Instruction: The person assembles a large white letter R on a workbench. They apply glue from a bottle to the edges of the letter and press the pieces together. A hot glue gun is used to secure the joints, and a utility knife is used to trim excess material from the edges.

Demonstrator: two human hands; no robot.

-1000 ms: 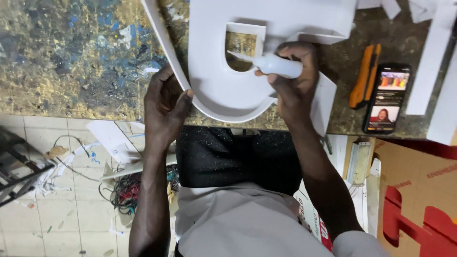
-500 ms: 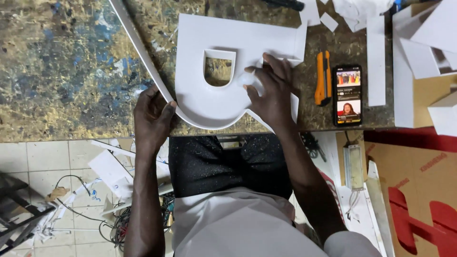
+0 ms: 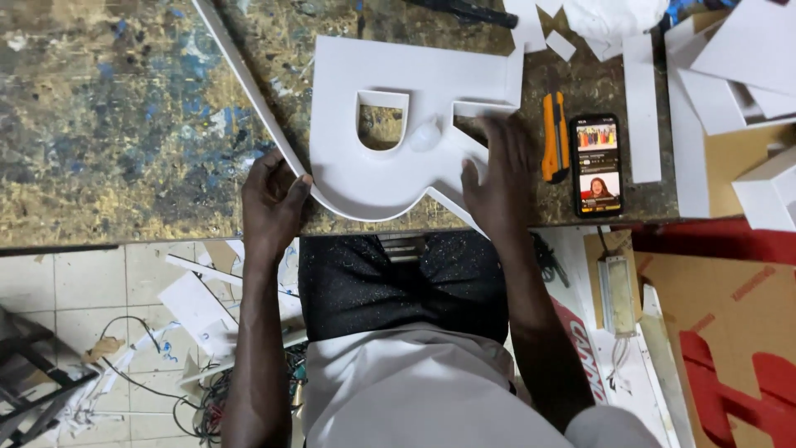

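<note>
I am seeing my left hand (image 3: pixel 274 207) pinching the long white strip (image 3: pixel 249 91) against the curved edge of the white letter (image 3: pixel 390 166); the strip is running up-left from that grip. My right hand (image 3: pixel 497 178) is pressing flat, fingers spread, on the letter's right on the worktop (image 3: pixel 108 124).

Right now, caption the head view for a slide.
Both hands, left hand and right hand, press a white foam letter on a paint-stained workbench.

A large white foam letter (image 3: pixel 398 124) lay flat on the paint-stained table (image 3: pixel 108 124), its rounded edge wrapped by a long white strip (image 3: pixel 240 75).
</note>
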